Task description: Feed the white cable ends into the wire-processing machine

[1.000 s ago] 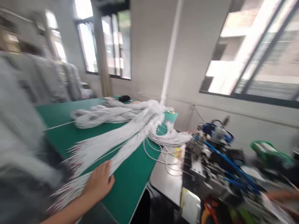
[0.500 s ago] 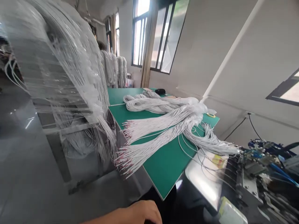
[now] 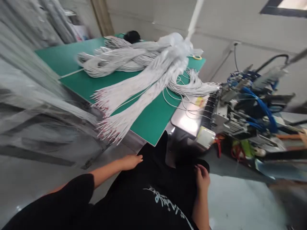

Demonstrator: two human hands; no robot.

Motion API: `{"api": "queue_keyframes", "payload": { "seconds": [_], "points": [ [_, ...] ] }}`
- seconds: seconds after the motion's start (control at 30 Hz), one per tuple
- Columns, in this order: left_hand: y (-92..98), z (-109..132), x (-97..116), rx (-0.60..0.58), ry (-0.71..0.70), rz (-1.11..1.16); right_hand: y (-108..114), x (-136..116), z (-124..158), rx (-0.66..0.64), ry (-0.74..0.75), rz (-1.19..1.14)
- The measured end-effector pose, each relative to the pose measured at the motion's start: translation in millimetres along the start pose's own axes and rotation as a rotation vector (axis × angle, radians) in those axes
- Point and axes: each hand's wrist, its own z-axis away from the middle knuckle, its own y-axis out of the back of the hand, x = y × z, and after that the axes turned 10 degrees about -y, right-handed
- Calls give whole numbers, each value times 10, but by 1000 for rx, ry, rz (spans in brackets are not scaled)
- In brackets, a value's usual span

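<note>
My left hand (image 3: 131, 162) rests by my black-clad thigh, below the near edge of the green table (image 3: 153, 127); its fingers are mostly hidden or blurred. Over my other thigh is my right hand (image 3: 202, 176), fingers curled, and whether anything is in them cannot be made out. Neither hand touches the white cables. On the table, long bundles of white cables (image 3: 134, 86) with reddish tips fan toward the near left edge, gathered in clear plastic (image 3: 174, 44) at the back. Coiled cables (image 3: 120, 60) lie behind them.
At the right stands a machine (image 3: 240, 105) with blue tubes, beside a shiny metal plate (image 3: 188, 116) crossed by thin cables. Plastic-wrapped cables (image 3: 31, 76) hang on a rack at the left. A yellow tape roll (image 3: 197, 57) lies on the table's far corner.
The view has tipped down and turned right. My left hand, earlier at the bottom edge, now shows with its forearm by my thigh, and my right hand has come into view.
</note>
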Motion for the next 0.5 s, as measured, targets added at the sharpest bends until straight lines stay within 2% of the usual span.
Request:
{"api": "queue_keyframes", "payload": {
  "seconds": [0.13,0.27,0.43,0.5],
  "points": [
    [210,80,-114,-143,-12,-26,-190,-33,-103,-125,74,106],
    [285,-8,-175,-292,22,-70,-164,106,-259,-54,35,180],
    [94,-285,-172,-143,89,56,-144,269,-502,26,-3,163],
    [59,-378,-201,-145,102,56,-166,244,-531,48,-11,162]
  ]
}}
